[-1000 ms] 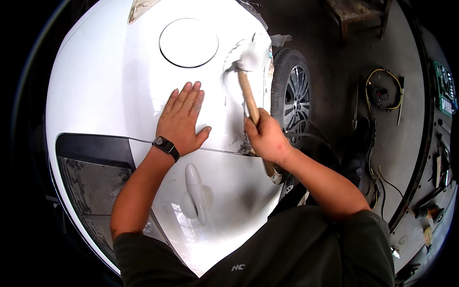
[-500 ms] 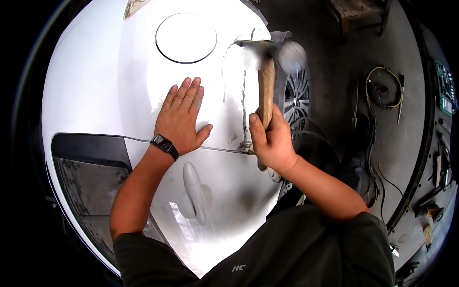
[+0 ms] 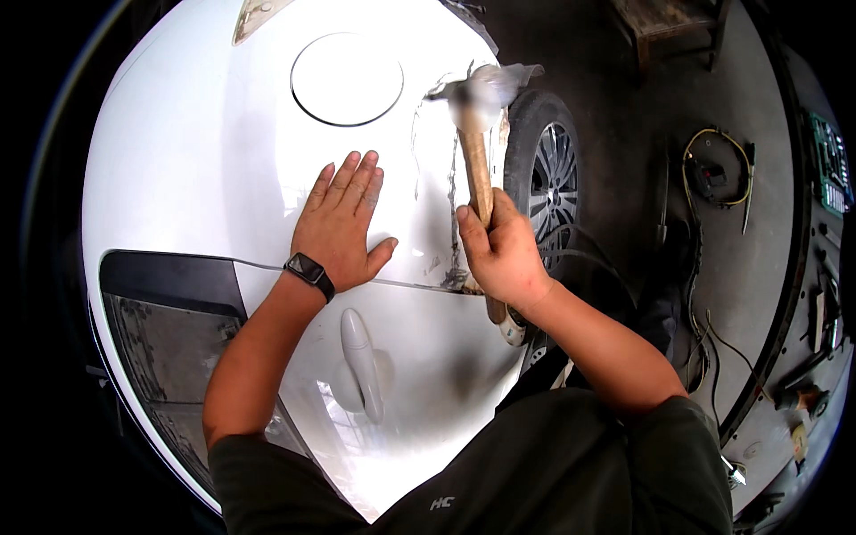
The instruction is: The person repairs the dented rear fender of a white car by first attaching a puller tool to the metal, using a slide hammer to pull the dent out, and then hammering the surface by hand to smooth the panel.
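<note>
My left hand (image 3: 341,218) lies flat on the white rear side panel (image 3: 259,169) of a car, fingers apart, below the round fuel flap (image 3: 347,80). In my right hand (image 3: 506,248) is a hammer with a wooden handle (image 3: 479,174); my fingers wrap round the lower part of its grip. The hammer's head is smeared by motion, over the damaged panel edge at the wheel arch. A dark, ragged line (image 3: 456,192) runs down the panel beside the handle. Torn grey material (image 3: 519,78) sticks out above the tyre (image 3: 526,134).
A door handle (image 3: 361,361) and dark window (image 3: 169,343) lie nearer me. To the right, a yellow cable loop (image 3: 744,169) and a long thin tool (image 3: 663,201) rest on the floor. Farther right are a green tool case (image 3: 829,165) and several tools. A wooden stool (image 3: 669,22) stands beyond.
The hammer has swung left, its head shifting from beside the wheel arch to over the panel edge. More of the tyre shows. My left hand stays in place on the panel.
</note>
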Motion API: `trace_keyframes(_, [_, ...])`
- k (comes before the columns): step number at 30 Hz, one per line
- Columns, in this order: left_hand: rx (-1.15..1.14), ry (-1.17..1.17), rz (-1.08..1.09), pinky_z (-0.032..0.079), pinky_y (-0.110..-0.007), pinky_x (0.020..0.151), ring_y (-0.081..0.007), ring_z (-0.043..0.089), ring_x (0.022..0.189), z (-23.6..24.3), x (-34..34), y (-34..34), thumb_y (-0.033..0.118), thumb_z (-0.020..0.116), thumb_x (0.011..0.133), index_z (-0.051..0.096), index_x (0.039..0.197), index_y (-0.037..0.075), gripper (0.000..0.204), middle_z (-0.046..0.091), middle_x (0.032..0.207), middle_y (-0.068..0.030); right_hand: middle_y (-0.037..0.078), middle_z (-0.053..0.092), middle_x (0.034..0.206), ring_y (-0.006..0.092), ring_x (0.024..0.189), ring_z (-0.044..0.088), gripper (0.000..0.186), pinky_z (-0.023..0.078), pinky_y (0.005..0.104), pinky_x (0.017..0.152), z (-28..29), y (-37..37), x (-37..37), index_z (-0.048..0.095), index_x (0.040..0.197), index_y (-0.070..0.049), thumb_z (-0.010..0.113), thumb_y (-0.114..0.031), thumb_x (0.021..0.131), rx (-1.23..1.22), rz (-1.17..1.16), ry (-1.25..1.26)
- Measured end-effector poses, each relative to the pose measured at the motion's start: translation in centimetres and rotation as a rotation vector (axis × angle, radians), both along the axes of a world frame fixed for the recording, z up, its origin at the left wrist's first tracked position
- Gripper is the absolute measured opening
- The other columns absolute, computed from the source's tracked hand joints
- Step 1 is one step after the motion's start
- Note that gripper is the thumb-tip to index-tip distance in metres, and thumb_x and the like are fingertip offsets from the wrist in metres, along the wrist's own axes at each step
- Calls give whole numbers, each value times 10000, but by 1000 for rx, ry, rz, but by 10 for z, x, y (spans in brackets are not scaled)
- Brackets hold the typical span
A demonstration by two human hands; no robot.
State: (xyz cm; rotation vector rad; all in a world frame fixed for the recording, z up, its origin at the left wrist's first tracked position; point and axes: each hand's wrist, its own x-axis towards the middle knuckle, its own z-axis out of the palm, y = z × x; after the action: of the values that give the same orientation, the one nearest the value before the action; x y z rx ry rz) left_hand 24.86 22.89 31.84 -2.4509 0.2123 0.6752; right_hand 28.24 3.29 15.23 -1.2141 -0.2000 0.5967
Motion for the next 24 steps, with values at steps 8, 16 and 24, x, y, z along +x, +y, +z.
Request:
trace_keyframes(8, [47,-7,-23,105,-479,1338,-334,158,1641,-19,14,-6,482,626,935,348,1613,-57,910,233,1748,-207,235,665,713,386,621,684,283,535,464,609,-35,-15,2,548,994,23,648,-238,1036,-112,69,25])
trace_keyframes(16, [199,48,38,37,-466,1340,-347,73,1654,-85,-3,-39,603,525,983,280,1645,-61,970,156,1761,-238,47,606,714,114,611,564,261,491,313,575,-97,-85,-45,599,1072,19,656,-236,1061,-78,-7,315])
trace_keyframes(24, [-181,94,21,147,-452,1335,-319,228,1621,-81,-39,-37,385,555,1017,407,1601,-10,720,328,1714,-195,-21,558,746,46,624,487,217,430,257,548,-87,-129,-60,591,1060,2,648,-207,1075,-59,122,308])
